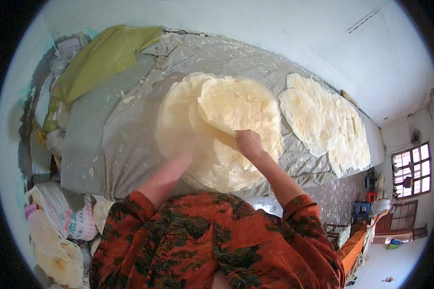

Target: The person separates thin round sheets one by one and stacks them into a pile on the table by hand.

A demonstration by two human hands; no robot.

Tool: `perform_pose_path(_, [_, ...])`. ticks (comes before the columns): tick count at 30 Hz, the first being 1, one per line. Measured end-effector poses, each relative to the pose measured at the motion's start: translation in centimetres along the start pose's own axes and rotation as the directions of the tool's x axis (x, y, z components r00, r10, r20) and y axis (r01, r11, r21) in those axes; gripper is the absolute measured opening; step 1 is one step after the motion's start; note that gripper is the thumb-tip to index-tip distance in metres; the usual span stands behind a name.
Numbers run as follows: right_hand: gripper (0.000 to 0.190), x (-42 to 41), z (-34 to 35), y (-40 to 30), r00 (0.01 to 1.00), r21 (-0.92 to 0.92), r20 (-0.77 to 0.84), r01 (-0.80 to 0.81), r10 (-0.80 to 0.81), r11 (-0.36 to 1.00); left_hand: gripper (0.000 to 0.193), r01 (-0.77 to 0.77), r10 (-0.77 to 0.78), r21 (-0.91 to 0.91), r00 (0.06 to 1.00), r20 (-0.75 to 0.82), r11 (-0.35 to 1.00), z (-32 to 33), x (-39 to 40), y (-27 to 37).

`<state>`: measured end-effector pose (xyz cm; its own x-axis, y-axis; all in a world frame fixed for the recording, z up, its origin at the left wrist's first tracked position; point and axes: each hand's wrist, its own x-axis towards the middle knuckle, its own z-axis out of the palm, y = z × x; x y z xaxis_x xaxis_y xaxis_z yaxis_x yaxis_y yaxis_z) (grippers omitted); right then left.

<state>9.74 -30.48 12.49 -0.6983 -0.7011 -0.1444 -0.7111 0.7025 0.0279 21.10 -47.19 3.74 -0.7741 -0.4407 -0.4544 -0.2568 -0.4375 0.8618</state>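
Large thin round flatbreads (238, 173) lie in a pile on a grey cloth before me. My right hand (250, 143) pinches the near edge of one thin flatbread (235, 101), which is partly lifted and folded over the pile. Over the pile's left side is my left hand (188, 148), badly blurred, beside a pale blurred sheet; whether its fingers hold that sheet does not show.
More overlapping flatbreads (325, 119) are spread to the right on the crumb-strewn grey cloth (137, 144). A yellow-green cloth (101, 61) lies at the far left. Printed sacks (58, 213) and flatbread pieces (58, 263) are at lower left. A wall borders the far side.
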Motion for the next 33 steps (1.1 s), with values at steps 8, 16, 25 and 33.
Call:
perform_pose_path(8, [0.009, -2.5, -0.8, -1.3, 0.964, 0.093, -0.261, 0.078, -0.051, 0.993, 0.02, 0.124, -0.066, -0.27, 0.974, 0.216, 0.955, 2.0, 0.5, -0.7])
perform_pose_path(16, [0.015, -0.5, 1.1, -2.0, 0.997, 0.065, -0.017, -0.073, 0.074, 0.995, 0.031, 0.017, 0.068, -0.222, 0.927, 0.369, 0.975, 0.8, 1.7, -2.1])
perform_pose_path(25, [0.02, 3.8, -26.3, 7.2, 0.82, -0.09, -0.573, -0.042, -0.017, 0.995, 0.042, -0.177, 0.173, 0.069, 0.983, 0.059, 0.982, -1.6, 0.3, -2.4])
perform_pose_path(33, [0.018, 2.2, -5.1, -4.8, 0.959, -0.032, -0.277, 0.059, -0.065, 0.998, 0.036, -0.29, 0.26, -0.09, 0.932, -0.253, 0.953, -7.1, -1.9, -2.0])
